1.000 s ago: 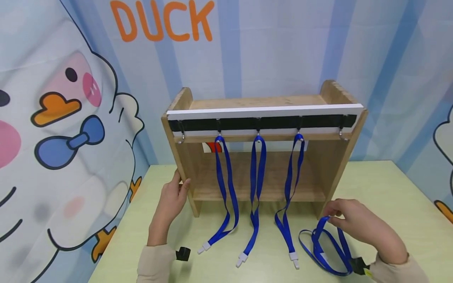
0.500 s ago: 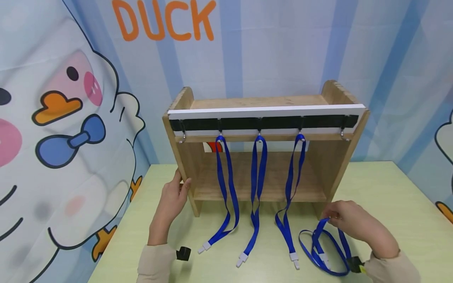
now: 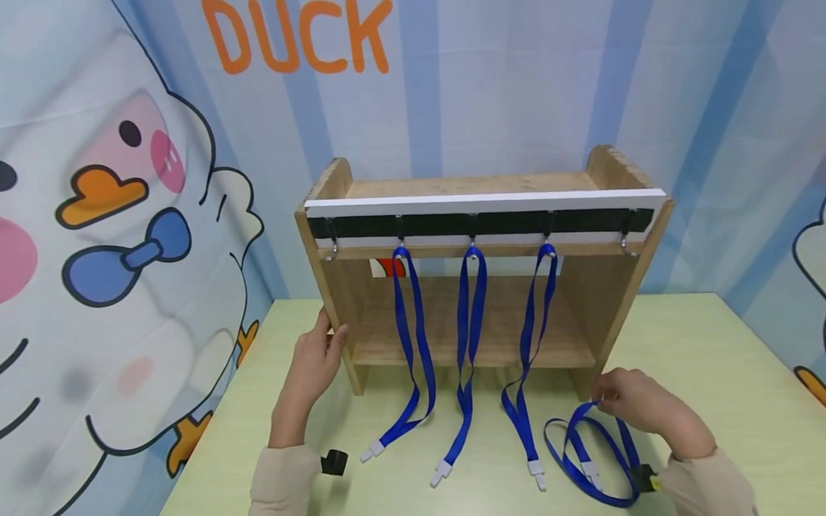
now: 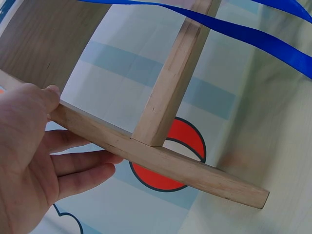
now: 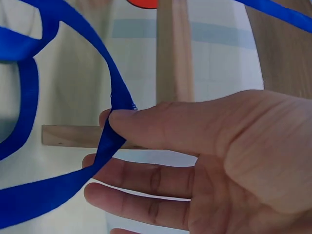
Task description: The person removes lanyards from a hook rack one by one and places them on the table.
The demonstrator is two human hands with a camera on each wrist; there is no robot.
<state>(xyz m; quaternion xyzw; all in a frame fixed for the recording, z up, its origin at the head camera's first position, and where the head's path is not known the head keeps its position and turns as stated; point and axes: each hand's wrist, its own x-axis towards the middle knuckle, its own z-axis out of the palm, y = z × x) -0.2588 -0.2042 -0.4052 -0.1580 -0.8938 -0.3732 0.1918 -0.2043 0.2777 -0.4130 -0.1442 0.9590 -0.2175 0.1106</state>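
A person's left hand (image 3: 314, 362) grips the side panel of a pale wooden two-tier shelf (image 3: 594, 301), thumb and fingers on opposite faces; in the head view, some fingers are hidden behind it. Three flat blue fabric lanyards (image 3: 462, 315) hang from the middle silver hooks, in front of the lower compartment. On the right, a fourth blue lanyard (image 5: 44, 197) lies looped on the pale yellow-green table (image 3: 684, 344), one strand pinched between the right hand's (image 3: 629, 401) thumb and forefinger, whose tip is mostly hidden.
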